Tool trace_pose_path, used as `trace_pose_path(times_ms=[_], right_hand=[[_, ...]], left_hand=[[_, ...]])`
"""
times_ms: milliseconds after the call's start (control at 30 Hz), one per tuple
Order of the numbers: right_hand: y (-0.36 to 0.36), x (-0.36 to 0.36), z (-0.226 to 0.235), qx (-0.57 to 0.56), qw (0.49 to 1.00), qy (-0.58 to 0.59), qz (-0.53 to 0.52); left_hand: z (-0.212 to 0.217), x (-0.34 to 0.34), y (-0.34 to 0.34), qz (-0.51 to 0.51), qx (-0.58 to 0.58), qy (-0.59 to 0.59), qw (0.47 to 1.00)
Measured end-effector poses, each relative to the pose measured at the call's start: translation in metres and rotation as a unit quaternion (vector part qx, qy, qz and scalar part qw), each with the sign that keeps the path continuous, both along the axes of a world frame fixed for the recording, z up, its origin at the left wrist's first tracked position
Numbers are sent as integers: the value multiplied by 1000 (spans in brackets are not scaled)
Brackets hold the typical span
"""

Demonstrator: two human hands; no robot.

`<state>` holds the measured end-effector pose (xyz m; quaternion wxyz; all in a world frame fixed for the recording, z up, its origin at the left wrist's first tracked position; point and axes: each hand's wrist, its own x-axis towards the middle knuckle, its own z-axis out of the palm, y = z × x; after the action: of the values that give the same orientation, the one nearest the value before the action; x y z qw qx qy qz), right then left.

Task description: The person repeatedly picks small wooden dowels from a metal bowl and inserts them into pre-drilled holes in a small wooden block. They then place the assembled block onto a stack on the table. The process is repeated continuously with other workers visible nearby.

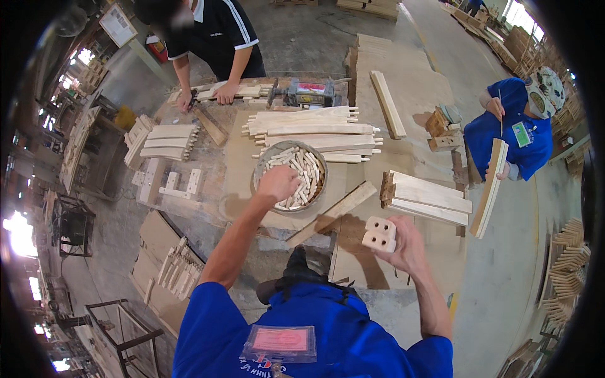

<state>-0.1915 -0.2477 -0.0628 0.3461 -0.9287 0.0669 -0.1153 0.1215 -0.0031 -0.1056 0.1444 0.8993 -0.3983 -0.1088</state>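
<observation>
Over on the left of the bench, curved slats [169,142] lie side by side, with drilled wood pieces [183,183] just nearer me. Next along stands the round bowl [259,162], full of pale dowels [309,171], and my left hand [280,183] is in it. To do this part well, I'd say take dowels from the top of the heap, lightly, by fingertip, rather than digging (a loose handful would likely spill over the rim). Right of the bowl, past a slanting narrow board [334,213], I hold the block [379,234] up, its four-holed face in plain view; keeping it steady and the holes uncovered should help.

As for pose, my left arm reaches forward and inward, palm down, fingertips hidden among the dowels, so I can't tell whether they've closed on any. My right forearm rises from the lower right, elbow bent, fingers wrapped firmly around the block's right side. The two hands are well apart.
</observation>
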Motion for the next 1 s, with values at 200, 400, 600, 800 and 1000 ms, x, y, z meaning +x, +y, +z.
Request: trace_pose_path(times_ms=[200, 400, 600, 800, 1000], right_hand=[[50, 23, -8, 180, 979, -79, -54], [58, 34, -9, 325, 939, -90, -72], [69, 47, 3, 321, 945, -63, -28], [72, 49, -7, 322, 941, -100, -38], [71, 53, -9, 310, 942, -116, -48]], left_hand=[[-6, -2, -34, -11, 18, 75, 997], [46, -21, -17, 127, -249, 189, 941], [126, -106, -31, -100, -421, 231, 871], [131, -125, -45, -164, -356, 217, 894], [137, -129, -54, -234, -340, 164, 896]])
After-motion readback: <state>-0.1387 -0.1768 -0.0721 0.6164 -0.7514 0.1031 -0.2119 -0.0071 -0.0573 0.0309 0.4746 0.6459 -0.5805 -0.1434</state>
